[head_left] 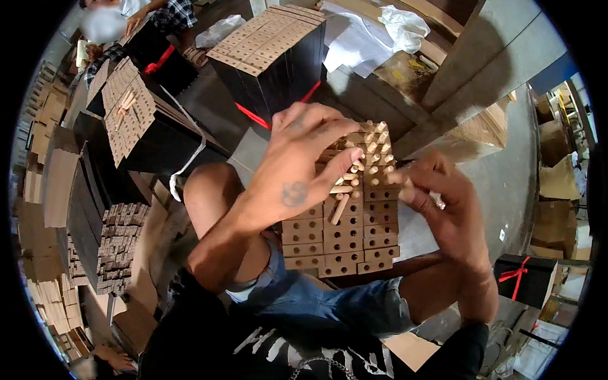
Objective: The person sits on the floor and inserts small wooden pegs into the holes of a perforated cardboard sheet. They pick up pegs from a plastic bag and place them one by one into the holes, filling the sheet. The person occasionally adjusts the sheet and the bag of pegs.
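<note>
Between my knees stands a stack of drilled wooden pieces (342, 244), its top covered in rows of round holes. Short wooden dowels (375, 158) stand upright in the holes on its far right part. My left hand (310, 149) reaches over the far left of the stack, its thumb and fingers closed around several loose dowels. More dowels (340, 209) lie tilted on the holes just below that hand. At the stack's right edge is my right hand (443, 196), fingers bent and tips pinched beside the standing dowels. Whatever is between those fingertips is too small to make out.
A black-sided bundle with a drilled top (266, 41) and red strap stands ahead. Another bundle (130, 111), with loose dowels on top, is at the left. A person's hand (134, 22) shows at the far left. Wooden beams (468, 82) stand ahead right.
</note>
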Demonstrator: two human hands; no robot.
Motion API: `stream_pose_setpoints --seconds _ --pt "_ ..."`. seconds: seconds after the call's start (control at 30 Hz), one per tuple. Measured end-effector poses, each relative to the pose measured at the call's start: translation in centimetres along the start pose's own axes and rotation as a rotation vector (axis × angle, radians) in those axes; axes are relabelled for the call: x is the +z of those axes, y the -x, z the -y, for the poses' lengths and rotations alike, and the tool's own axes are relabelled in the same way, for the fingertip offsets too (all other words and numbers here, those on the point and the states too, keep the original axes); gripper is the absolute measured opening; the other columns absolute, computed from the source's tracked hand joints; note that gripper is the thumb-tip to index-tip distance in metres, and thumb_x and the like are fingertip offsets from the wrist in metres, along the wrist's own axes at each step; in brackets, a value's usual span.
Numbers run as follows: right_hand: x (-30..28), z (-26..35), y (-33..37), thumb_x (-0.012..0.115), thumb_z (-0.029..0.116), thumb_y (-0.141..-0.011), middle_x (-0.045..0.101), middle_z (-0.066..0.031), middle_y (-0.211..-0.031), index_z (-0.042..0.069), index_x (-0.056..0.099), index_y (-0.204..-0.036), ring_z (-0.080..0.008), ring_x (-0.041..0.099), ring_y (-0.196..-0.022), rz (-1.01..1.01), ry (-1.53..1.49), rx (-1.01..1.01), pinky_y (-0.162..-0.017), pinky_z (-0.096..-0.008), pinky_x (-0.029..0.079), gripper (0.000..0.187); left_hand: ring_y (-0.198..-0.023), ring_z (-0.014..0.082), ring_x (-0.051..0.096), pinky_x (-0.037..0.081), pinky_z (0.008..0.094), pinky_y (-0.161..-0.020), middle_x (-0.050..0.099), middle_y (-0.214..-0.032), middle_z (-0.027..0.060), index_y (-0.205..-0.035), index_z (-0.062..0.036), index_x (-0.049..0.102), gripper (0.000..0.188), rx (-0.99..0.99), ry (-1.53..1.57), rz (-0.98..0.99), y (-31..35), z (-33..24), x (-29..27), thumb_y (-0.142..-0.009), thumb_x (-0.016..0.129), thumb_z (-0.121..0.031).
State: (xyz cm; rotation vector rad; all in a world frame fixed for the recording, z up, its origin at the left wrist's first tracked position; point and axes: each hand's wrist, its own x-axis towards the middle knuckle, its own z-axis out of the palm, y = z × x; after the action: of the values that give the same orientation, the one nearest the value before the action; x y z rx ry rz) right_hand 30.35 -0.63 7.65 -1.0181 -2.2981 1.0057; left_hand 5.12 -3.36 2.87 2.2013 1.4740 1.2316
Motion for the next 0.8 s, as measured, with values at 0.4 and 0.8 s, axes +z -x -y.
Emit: stream_pose_setpoints --seconds 0.4,0.8 --pt "3.3 -2.0 2.0 0.074 0.001 -0.087 0.073 -0.0146 -0.091 0.001 0.068 -0.103 -0.0217 0.072 -0.079 -0.269 0.047 0.014 -0.069 -0.0312 0.056 0.016 -0.099 0.0262 0.057 0.039 0.0395 -0.09 0.066 -0.101 0.0073 -0.103 -0.0083 0.076 0.019 0.005 -0.16 0.076 -0.3 -0.7 -0.2 -0.086 0.075 -0.017" --pt "0.4 0.6 -0.7 0.072 0.006 -0.078 0.062 -0.0109 -0.075 0.004 0.059 -0.083 -0.034 0.062 -0.068 0.005 0.578 -0.231 -0.058 -0.0424 0.049 0.014 -0.098 0.0285 0.054 0.038 0.0413 -0.09 0.06 -0.101 0.0066 -0.102 -0.0106 0.073 0.018 0.089 -0.186 0.17 -1.0 -0.9 0.4 -0.085 0.074 -0.014"
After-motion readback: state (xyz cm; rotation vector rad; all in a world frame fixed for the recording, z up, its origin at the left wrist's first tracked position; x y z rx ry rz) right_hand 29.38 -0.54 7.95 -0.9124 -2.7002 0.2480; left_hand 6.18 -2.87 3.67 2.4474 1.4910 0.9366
